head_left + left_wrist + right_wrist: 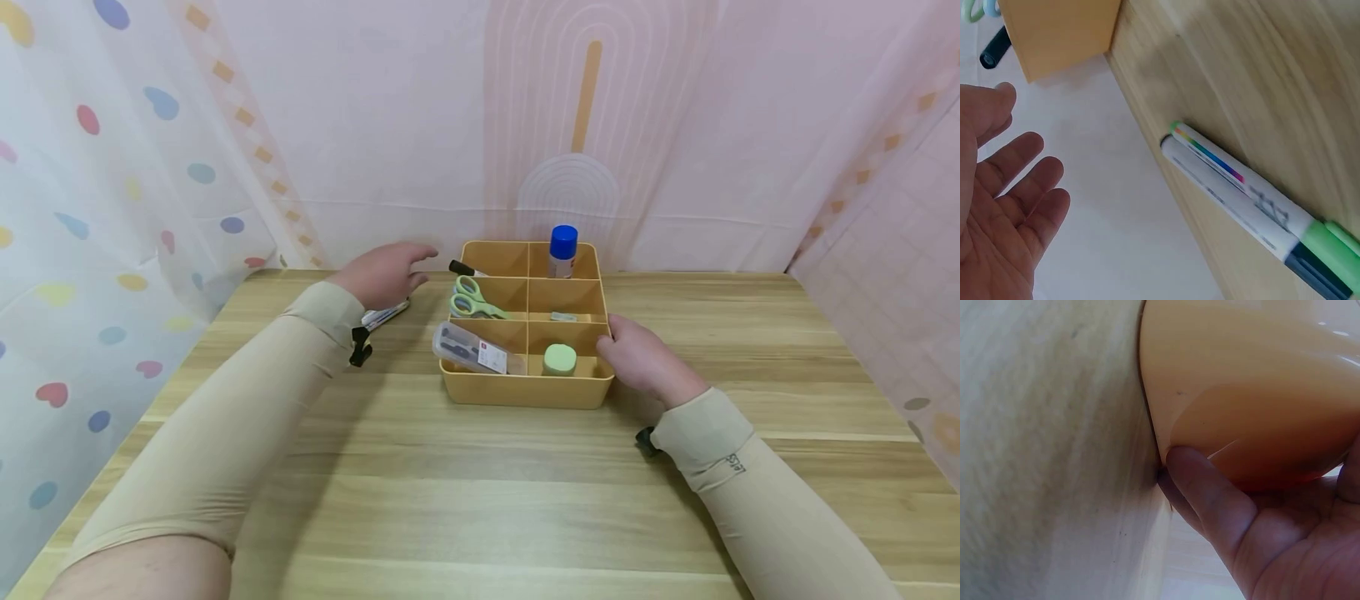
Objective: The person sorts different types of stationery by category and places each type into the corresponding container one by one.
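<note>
A tan desk organizer (525, 390) with several compartments stands on the table. My right hand (637, 354) grips its right side wall. In the right wrist view, fingers (1210, 500) lie against the outside of that wall, low down. My left hand (382, 273) is raised left of the organizer, fingers extended, holding nothing. Two markers lie side by side on the table below it: a green-capped marker (1272, 203) and a dark-capped marker (1229, 203). A black-ended marker (462, 268) leans in the organizer's back left compartment.
Green-handled scissors (472, 300) and a clear plastic case (468, 348) sit in the left compartments. On the right are a blue-capped bottle (563, 250), a small flat item (563, 317) and a light green container (559, 359). A patterned curtain (390, 125) hangs behind the table.
</note>
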### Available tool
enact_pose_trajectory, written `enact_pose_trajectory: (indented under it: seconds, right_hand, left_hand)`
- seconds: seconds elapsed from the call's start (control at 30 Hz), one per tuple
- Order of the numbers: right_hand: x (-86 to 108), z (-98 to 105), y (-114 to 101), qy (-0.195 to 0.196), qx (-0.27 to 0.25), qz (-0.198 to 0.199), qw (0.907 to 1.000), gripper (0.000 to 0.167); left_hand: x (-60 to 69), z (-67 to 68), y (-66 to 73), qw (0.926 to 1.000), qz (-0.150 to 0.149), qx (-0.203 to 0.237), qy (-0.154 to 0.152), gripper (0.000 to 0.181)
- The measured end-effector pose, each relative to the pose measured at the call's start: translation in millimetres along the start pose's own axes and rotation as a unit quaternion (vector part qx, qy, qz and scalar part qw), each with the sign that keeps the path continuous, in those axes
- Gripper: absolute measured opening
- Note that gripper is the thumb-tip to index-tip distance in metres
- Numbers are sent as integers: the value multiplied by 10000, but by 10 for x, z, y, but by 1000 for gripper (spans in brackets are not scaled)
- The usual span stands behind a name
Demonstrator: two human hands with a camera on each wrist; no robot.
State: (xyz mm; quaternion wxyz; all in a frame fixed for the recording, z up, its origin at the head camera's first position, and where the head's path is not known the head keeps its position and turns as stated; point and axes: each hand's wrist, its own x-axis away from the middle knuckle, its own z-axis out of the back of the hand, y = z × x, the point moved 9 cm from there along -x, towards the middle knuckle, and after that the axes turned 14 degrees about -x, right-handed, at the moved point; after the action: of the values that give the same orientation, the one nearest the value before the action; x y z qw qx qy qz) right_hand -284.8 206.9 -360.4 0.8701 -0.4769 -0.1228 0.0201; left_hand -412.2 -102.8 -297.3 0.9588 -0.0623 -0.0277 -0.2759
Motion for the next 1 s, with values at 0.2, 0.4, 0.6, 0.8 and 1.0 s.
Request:
enact_pose_trajectory:
  seconds: [0.2,0.4,0.6,0.8,1.0]
  right_hand:
    - [16,-3,-10,-60,18,-63,10000,58]
    - [29,-1,-24,-66,10,-66,10000,59]
    - [31,9,-27,-33,-8,-50,10000,58]
    - [34,1,-18,-44,-16,-89,9999,58]
    - [33,-2,-14,-70,-28,-120,9999,57]
  left_hand:
    - [92,-73,-159,10000,72,-62,19,54]
    - [219,-155,-328,9997,228,11,-10,53]
    - [341,-242,-433,9992,335,76,-179,52]
    - [419,-355,-536,9987,415,-90,-297,52]
    - [492,-451,-617,9981,489,-145,-359,53]
